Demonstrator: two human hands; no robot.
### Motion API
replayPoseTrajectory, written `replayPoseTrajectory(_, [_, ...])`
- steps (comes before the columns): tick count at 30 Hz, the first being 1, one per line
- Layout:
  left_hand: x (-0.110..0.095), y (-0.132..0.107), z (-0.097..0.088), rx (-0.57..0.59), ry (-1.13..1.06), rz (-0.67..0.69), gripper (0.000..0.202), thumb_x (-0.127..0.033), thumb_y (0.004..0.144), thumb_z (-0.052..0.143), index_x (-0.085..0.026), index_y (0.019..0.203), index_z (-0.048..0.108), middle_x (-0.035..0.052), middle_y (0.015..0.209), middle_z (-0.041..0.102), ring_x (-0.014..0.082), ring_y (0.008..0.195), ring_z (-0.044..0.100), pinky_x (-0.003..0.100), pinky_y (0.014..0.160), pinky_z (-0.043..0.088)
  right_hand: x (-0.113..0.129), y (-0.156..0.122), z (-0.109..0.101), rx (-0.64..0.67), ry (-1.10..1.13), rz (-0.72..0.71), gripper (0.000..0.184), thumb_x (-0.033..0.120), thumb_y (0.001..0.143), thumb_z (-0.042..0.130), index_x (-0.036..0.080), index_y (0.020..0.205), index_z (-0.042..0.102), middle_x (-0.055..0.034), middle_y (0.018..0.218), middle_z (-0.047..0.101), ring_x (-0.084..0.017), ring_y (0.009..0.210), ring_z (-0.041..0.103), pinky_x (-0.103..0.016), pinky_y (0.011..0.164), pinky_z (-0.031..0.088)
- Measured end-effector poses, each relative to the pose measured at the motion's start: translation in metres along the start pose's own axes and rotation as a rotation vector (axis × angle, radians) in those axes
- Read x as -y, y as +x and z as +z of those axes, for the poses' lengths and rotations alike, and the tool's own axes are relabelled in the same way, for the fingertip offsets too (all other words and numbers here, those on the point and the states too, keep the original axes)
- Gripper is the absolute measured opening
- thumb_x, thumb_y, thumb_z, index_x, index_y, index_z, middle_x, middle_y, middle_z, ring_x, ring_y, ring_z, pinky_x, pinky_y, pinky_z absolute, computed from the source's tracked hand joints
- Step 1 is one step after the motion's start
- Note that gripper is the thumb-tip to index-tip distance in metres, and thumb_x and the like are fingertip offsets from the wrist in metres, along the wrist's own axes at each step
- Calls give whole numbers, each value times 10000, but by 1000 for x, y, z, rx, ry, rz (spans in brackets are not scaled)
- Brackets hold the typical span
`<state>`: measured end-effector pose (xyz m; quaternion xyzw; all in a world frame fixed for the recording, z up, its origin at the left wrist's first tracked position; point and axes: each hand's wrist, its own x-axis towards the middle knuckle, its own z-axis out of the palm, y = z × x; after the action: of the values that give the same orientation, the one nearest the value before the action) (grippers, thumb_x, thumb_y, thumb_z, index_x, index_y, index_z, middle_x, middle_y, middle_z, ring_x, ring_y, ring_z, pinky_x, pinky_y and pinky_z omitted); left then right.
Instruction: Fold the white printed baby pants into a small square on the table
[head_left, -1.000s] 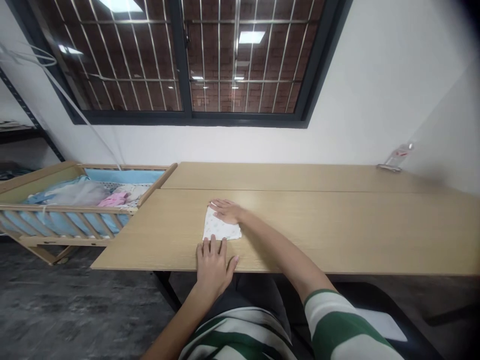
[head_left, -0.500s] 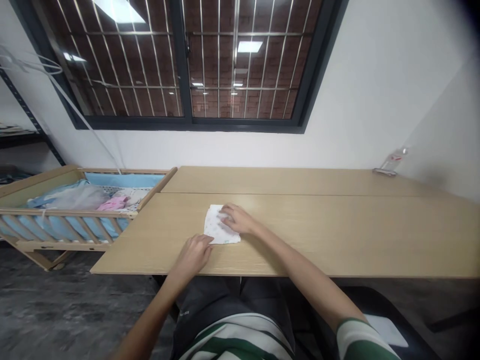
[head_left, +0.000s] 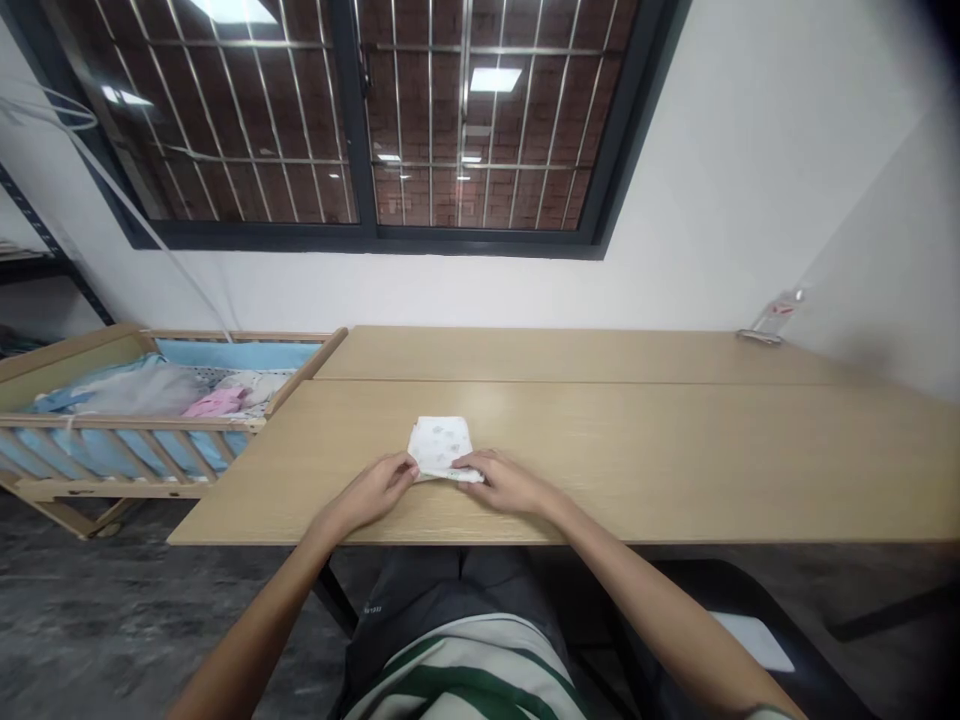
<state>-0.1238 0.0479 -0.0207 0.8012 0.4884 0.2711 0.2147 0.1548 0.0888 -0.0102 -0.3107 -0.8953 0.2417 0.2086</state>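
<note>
A small folded white cloth (head_left: 441, 441) with a faint grey print lies on the wooden table in front of me. Its near edge looks slightly raised, and some green shows along it. My left hand (head_left: 381, 484) pinches the near left corner between thumb and fingers. At the near right corner, my right hand (head_left: 504, 480) has its fingers over the top and its thumb at the edge, closed on the cloth. Fingertips cover both near corners.
The pale wooden table (head_left: 675, 450) runs against the wall under a barred window. To the left stands a wooden crib (head_left: 150, 425) with blue lining and a pink cloth (head_left: 217, 402) inside. A clear bottle-like item (head_left: 776, 318) lies at the far right; a black chair (head_left: 720, 590) is below.
My right hand has come from the cloth's far right part down to its near right corner. My left hand has shifted slightly up and now pinches the near left corner. The view tilted slightly.
</note>
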Motion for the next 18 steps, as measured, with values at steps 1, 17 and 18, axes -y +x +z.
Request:
replayPoseTrajectory(1, [0, -1, -1, 16, -37, -6, 313, -481, 956, 506, -227, 1052, 661, 72, 1113, 726, 245, 1048, 664, 347, 942, 497, 1, -1, -1, -15, 39, 13, 318, 389, 978, 544, 242, 1220, 687, -86, 1177, 718, -265, 1064, 647, -389, 949, 475])
replayPoseTrajectory(17, [29, 73, 15, -165, 160, -279, 326, -438, 982, 448, -170, 962, 633, 95, 885, 735, 230, 801, 680, 309, 712, 473, -53, 56, 6, -322, 79, 352, 308, 442, 967, 508, 170, 859, 603, -36, 769, 664, -165, 675, 557, -252, 599, 407])
replayPoseTrajectory(18, [29, 77, 17, -174, 192, -301, 312, -425, 985, 445, -174, 967, 631, 106, 902, 736, 242, 822, 685, 318, 723, 473, -56, 59, 8, -338, 56, 380, 284, 417, 967, 512, 173, 846, 592, -38, 760, 658, -163, 665, 551, -250, 590, 394])
